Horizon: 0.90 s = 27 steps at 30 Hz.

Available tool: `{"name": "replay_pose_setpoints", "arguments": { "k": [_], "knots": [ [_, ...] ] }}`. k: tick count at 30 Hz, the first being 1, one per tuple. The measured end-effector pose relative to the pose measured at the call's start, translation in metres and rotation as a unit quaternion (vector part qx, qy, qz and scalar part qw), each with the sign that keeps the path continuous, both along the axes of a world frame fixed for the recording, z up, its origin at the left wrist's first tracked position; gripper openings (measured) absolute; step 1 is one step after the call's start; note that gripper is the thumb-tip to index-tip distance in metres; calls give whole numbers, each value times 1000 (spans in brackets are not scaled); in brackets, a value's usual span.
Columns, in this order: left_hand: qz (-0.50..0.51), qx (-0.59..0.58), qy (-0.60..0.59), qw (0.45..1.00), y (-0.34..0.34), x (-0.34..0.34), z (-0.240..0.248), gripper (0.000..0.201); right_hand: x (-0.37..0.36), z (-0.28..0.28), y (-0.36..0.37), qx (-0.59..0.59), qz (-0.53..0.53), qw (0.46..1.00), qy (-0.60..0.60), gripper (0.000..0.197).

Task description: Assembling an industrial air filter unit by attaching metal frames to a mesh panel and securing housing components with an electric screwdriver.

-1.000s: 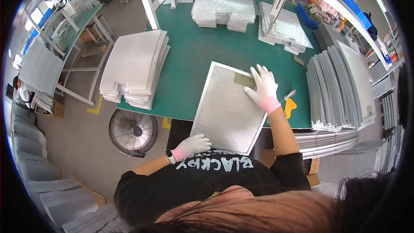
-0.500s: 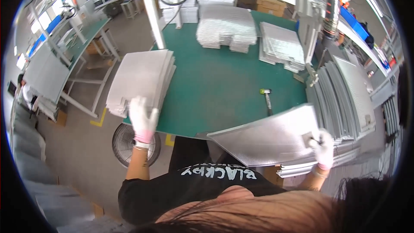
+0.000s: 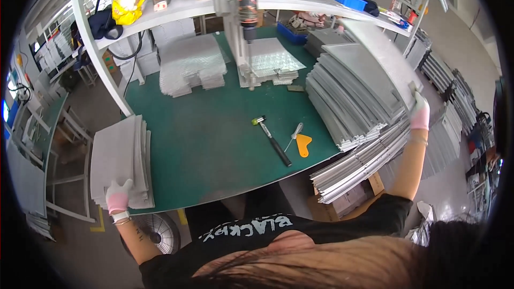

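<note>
On the left of the green table lies a stack of thin grey metal panels (image 3: 118,152). My left hand (image 3: 118,195), in a white glove with a pink cuff, rests on its near edge, thumb apart from the fingers. Far out to the right, my gloved right hand (image 3: 420,111) grips the near edge of a metal panel (image 3: 388,56). That panel is tilted over a tall stack of grey metal panels (image 3: 348,101) on the right side. The right fingertips are partly hidden by the panel's edge.
A hammer (image 3: 273,142), a screwdriver (image 3: 295,131) and a yellow scraper (image 3: 303,145) lie on the green table (image 3: 198,144). Behind them stand two silvery panel stacks (image 3: 193,61) (image 3: 270,56). A power screwdriver (image 3: 248,2) hangs above; a floor fan (image 3: 160,233) stands below.
My right hand has carried the panel from the table's near edge up and over the right stack. My left hand stays on the left stack. The view has turned right.
</note>
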<state>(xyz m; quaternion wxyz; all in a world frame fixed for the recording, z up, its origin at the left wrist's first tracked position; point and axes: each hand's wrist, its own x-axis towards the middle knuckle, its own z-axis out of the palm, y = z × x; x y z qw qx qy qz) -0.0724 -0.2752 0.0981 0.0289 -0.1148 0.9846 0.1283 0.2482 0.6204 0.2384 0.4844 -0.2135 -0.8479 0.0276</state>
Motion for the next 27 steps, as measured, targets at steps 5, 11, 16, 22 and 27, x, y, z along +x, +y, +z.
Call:
{"name": "replay_pose_setpoints", "arguments": {
  "k": [5,11,16,22,27],
  "knots": [
    [-12,-20,47,999,-54,4,-15,74,-48,14,-59,-433,-4,899,63,38],
    [16,312,85,946,-92,-8,40,53,-18,-4,-49,-158,-152,975,-29,56],
    [-53,426,170,887,-38,76,81,58,-45,-22,-193,-11,-51,986,159,35],
    [-256,28,230,939,155,105,19,53,-149,-161,-374,-267,287,919,-48,26],
    [-412,190,-49,890,216,103,-42,62,-248,-243,-438,-111,418,859,-274,48]
  ]
}}
